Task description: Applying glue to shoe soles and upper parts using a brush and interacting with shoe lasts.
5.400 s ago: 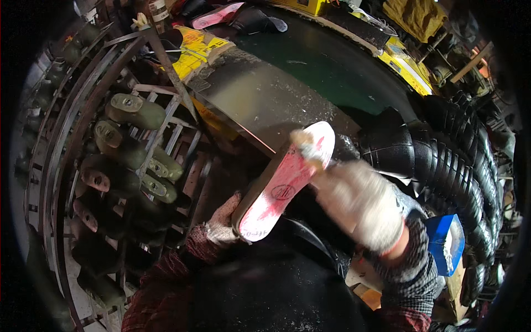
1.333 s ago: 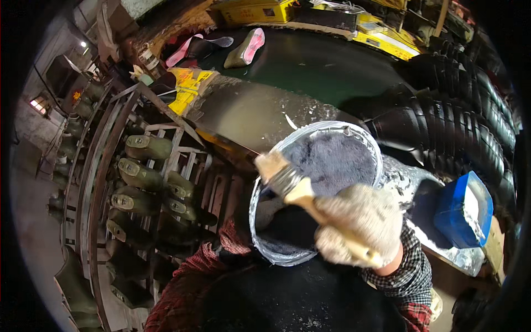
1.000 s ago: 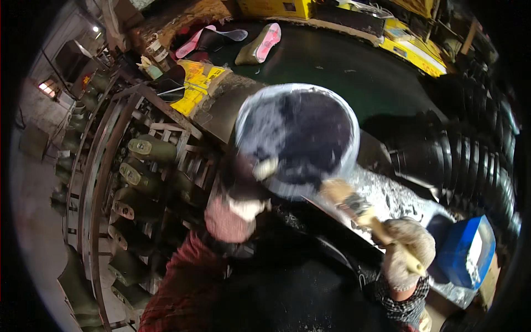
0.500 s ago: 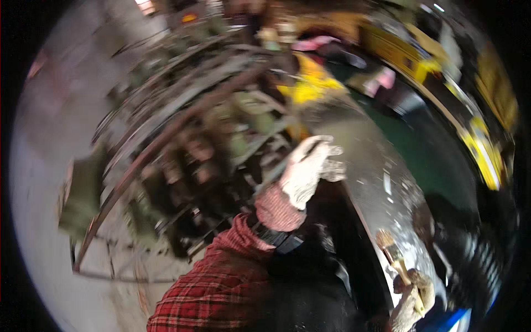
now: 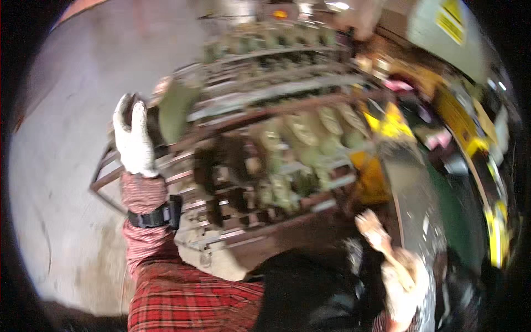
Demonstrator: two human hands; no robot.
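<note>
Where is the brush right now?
The brush is low on the right of the head view, held in the gloved right hand, bristles pointing up toward the metal rack, beside the grey worktable edge.

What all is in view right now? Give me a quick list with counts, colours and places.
Metal rack: one, rusty brown bars, centre, running up and to the right.
Shoe forms on the rack: many, exact count blurred, pale olive green, in rows along the bars.
Concrete floor: grey, left side.
Work surface: one, grey metal, splattered, right of the rack.
Yellow items: several, too blurred to identify, upper right.
Brush: one, pale bristles, lower right.
Wrist strap: one, black, over the red plaid sleeve.
Left hand: white glove, on a green form at the rack's left end.
Right hand: pale glove, gripping the brush handle.
</note>
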